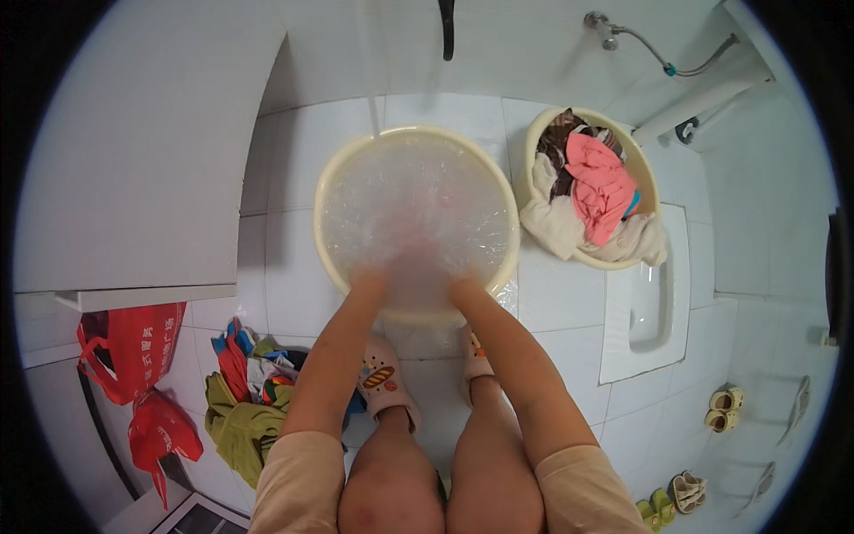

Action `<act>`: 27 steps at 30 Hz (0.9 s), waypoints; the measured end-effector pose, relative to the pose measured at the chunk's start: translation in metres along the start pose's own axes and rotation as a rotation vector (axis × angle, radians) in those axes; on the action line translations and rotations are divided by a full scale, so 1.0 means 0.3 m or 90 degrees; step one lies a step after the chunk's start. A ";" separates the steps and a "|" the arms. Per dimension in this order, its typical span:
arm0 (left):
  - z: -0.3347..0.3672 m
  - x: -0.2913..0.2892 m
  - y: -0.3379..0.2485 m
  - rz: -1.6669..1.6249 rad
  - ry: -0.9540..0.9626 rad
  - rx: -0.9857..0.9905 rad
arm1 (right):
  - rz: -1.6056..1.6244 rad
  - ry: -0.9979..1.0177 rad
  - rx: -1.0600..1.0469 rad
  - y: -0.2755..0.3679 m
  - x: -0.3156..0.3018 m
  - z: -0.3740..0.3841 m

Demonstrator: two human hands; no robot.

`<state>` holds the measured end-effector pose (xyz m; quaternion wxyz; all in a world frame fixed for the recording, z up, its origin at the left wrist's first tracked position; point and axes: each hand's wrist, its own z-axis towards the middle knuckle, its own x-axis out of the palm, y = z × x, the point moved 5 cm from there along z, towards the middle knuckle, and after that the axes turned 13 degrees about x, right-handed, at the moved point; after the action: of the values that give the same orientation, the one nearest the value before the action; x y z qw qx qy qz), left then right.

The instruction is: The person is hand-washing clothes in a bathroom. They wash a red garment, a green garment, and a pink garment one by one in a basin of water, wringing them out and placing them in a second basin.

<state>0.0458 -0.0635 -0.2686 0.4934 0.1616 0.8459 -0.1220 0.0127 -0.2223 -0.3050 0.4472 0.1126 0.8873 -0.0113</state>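
Observation:
A large cream basin (323, 227) stands on the tiled floor in front of me, full of cloudy, splashing water (485, 222). Both my forearms reach down into it over the near rim. My left hand (372, 278) and my right hand (463, 283) are under the surface, so their fingers are hidden. A blurred pinkish shape (418, 209) shows through the water between and beyond them; its kind cannot be made out. From above, a thin stream of water (374, 98) falls at the basin's far rim.
At the right, a second cream basin (530, 160) holds heaped clothes with a pink garment (598, 182) on top, beside a squat toilet (648, 311). More clothes (245, 414) and red bags (142, 351) lie at the left. Sandals (725, 409) sit far right.

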 end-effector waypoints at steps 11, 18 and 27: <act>-0.378 -1.062 0.156 -0.153 -0.066 0.097 | -0.051 -0.072 -0.147 -0.086 -1.105 -0.392; -1.107 -1.932 0.127 -0.021 -0.798 0.134 | 0.303 -0.608 -0.306 -0.016 -1.997 -1.252; -1.098 -1.871 0.092 -0.507 -0.653 0.263 | 0.369 -0.639 -0.350 -0.045 -1.979 -1.209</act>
<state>0.0534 -0.0035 0.3799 0.7083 -0.1497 0.4595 -0.5145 0.0641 -0.3044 0.3842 0.8054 0.2101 0.4742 0.2871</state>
